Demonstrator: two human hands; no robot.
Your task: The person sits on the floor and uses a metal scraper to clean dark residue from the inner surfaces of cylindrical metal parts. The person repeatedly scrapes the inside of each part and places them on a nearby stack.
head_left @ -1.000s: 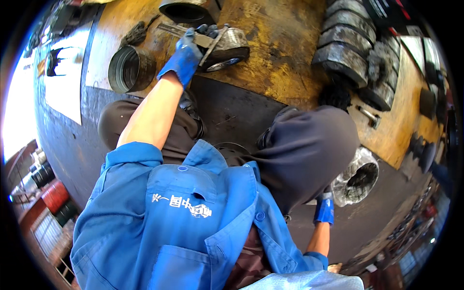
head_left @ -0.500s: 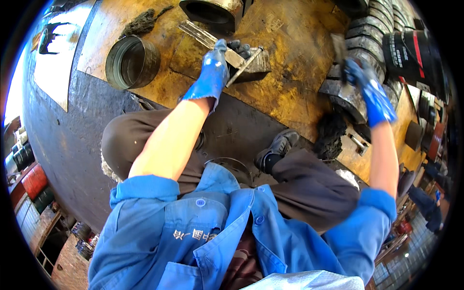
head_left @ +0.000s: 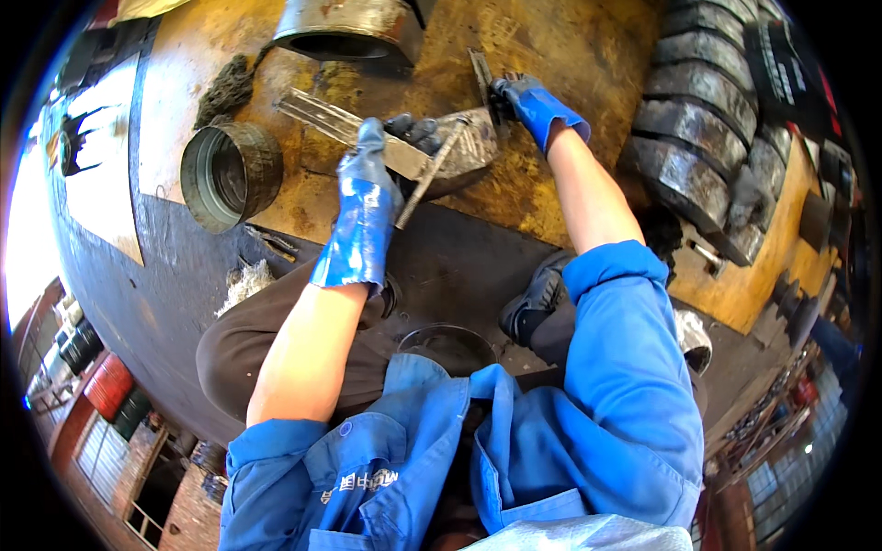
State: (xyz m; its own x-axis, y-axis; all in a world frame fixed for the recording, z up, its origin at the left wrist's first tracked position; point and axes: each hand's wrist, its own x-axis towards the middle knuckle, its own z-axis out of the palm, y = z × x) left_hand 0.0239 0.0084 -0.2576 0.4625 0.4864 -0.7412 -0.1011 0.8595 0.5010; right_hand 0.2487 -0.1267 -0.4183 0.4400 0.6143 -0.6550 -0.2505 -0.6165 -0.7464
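Observation:
My left hand (head_left: 366,184), in a blue coated glove with dark worn fingertips, is closed over a long flat metal bar (head_left: 317,115) with ridges along it. Beside its fingers lies a worn metal block (head_left: 473,142), and a thin rod (head_left: 430,176) slants across the block's near side. My right hand (head_left: 531,101), gloved alike, is just beyond the block, its fingers closed on a narrow dark flat metal piece (head_left: 480,75). Its fingers hide part of that piece, so I cannot tell its kind.
A round metal ring (head_left: 266,174) stands at the left, near a dark fibrous clump (head_left: 225,92). At the far side is a large hollow metal part (head_left: 344,28). Stacked thick metal rings (head_left: 694,119) line the right, beside a black bucket (head_left: 785,73). Pliers (head_left: 271,242) lie near my left knee.
My right hand has swung left from the stacked rings to beside the metal block, carrying the flat metal piece. My left hand keeps hold of the bar; the view has shifted.

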